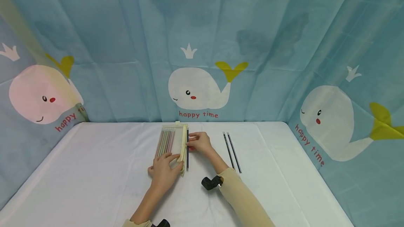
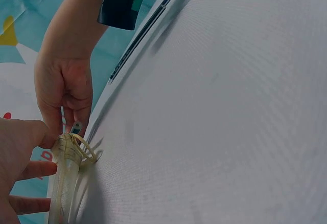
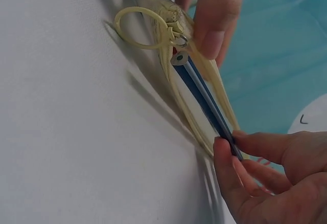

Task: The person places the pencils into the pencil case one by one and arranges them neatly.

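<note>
A see-through pencil case [image 1: 178,139] with a cream zipper edge lies on the table, several coloured pencils [image 1: 165,141] showing through it. My left hand [image 1: 165,171] grips its near end, fingers spread over it. Between the thumb and fingers of my right hand [image 1: 200,143] a dark blue pencil [image 1: 187,158] is pinched along the case's right edge. The right wrist view shows that pencil [image 3: 204,96] lying in the unzipped mouth of the case, flat end toward the camera. A cream pull ring [image 3: 138,27] hangs from the zipper.
Two dark pencils [image 1: 234,152] lie side by side on the white tablecloth [image 1: 94,178], right of the right hand. Behind and at both sides hangs a blue curtain [image 1: 195,20] printed with whales. Each wrist carries a black camera [image 1: 210,183].
</note>
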The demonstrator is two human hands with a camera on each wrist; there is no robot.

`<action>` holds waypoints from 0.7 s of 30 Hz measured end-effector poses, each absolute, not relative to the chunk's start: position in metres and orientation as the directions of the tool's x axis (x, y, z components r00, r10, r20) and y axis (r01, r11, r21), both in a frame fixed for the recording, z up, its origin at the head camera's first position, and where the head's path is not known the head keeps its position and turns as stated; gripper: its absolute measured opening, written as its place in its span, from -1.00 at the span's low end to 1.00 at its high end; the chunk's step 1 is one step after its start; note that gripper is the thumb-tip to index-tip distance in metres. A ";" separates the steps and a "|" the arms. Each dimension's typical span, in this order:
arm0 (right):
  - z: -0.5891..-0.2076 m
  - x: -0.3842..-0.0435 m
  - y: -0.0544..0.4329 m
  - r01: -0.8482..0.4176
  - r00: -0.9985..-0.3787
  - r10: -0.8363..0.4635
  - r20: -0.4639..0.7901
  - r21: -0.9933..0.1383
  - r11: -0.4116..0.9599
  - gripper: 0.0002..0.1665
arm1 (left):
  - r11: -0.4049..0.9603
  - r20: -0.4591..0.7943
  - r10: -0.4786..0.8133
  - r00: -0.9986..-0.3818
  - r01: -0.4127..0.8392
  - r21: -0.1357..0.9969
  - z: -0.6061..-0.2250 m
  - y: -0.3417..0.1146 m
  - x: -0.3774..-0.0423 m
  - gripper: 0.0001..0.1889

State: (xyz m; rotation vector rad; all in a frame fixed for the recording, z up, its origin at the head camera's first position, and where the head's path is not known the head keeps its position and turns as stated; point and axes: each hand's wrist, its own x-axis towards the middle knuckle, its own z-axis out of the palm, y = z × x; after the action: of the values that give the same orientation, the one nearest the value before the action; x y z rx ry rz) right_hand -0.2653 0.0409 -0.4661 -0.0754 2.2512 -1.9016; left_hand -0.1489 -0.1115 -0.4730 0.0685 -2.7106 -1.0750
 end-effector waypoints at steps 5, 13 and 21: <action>-0.467 -0.267 0.037 0.093 -0.980 -0.163 -0.118 -0.984 0.154 -0.47 | 0.733 0.195 -0.132 -0.972 0.036 0.679 -0.473 -0.111 -0.149 -0.64; -0.469 -0.268 0.031 0.123 -0.979 -0.149 -0.138 -0.987 0.104 -0.49 | 0.730 0.196 -0.131 -0.972 0.039 0.682 -0.473 -0.112 -0.149 -0.64; -0.471 -0.268 0.025 0.113 -0.981 -0.148 -0.129 -0.987 0.111 -0.55 | 0.730 0.182 -0.125 -0.975 0.034 0.683 -0.474 -0.113 -0.148 -0.65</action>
State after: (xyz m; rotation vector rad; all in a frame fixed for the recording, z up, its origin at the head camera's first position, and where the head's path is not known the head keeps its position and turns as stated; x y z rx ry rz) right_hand -0.2681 0.0245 -0.4713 -0.0346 2.1865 -1.9733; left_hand -0.1481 -0.1125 -0.4735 0.0725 -2.7169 -1.0792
